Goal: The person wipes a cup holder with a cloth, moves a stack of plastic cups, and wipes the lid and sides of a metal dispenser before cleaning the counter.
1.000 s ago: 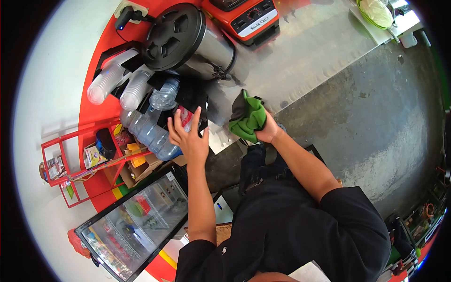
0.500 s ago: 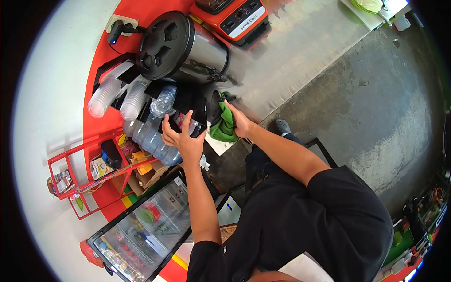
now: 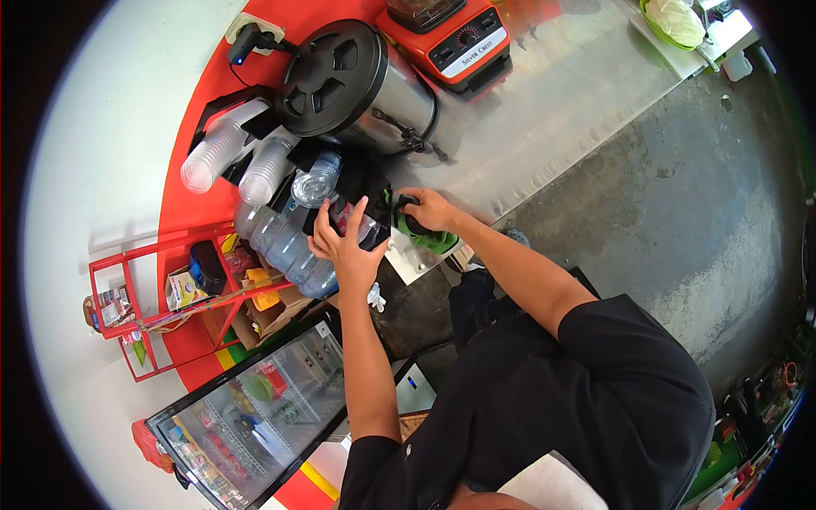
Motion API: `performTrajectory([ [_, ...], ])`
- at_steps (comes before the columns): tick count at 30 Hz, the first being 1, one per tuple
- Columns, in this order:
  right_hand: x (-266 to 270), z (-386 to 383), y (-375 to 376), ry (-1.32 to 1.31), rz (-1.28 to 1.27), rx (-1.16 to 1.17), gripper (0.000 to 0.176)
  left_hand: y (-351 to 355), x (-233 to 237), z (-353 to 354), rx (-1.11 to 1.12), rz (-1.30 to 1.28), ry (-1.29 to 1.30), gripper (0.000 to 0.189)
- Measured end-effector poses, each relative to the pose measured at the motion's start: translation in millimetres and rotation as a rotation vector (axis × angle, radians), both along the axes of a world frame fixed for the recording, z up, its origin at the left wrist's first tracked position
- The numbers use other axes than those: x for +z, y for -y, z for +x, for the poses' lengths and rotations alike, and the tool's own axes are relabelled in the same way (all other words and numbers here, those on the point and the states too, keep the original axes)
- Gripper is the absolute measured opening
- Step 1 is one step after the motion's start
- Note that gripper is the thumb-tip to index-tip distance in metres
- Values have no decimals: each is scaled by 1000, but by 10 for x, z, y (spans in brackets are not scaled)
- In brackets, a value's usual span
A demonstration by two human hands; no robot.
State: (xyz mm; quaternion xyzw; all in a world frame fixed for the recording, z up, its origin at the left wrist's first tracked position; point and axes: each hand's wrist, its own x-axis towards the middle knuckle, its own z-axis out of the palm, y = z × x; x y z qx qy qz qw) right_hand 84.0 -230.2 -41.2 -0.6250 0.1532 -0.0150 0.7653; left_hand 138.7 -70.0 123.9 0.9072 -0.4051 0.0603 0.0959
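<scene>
My right hand (image 3: 432,211) is closed on a green and black cloth (image 3: 433,241), pressed down near the corner of the metal counter (image 3: 410,259). Its fingertips are bunched into the dark part of the cloth. To the left, my left hand (image 3: 347,251) has its fingers spread at the near side of a black holder (image 3: 371,181), with the thumb close to the holder's edge. Something pink (image 3: 344,216) shows inside the holder behind the fingers. A stack of clear cups (image 3: 316,183) lies just beyond my left fingertips.
A lidded metal canister (image 3: 387,106) and a red blender base (image 3: 450,47) stand farther back on the counter. More cup stacks (image 3: 212,161) are at the wall. Below left are a large water bottle (image 3: 285,246), a red rack (image 3: 153,323) and a glass-topped case (image 3: 255,408).
My right hand has turned over the cloth and now bunches it lower against the counter corner. My left hand stays beside the black holder. The view has shifted slightly.
</scene>
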Motion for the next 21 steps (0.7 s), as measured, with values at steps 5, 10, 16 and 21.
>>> performTrajectory([
  [5, 17, 53, 38, 48, -132, 42, 44, -112, -37, 59, -18, -61, 9, 92],
  [10, -34, -22, -179, -199, 782, -248, 38, -135, -64, -13, 0, -59, 116, 89],
  [16, 465, -190, -523, -57, 1330, -46, 64, -156, -93, 117, -93, -167, 9, 84],
  [21, 617, 235, -547, 8, 1481, -142, 75, -159, -127, 104, -115, -128, 32, 77],
])
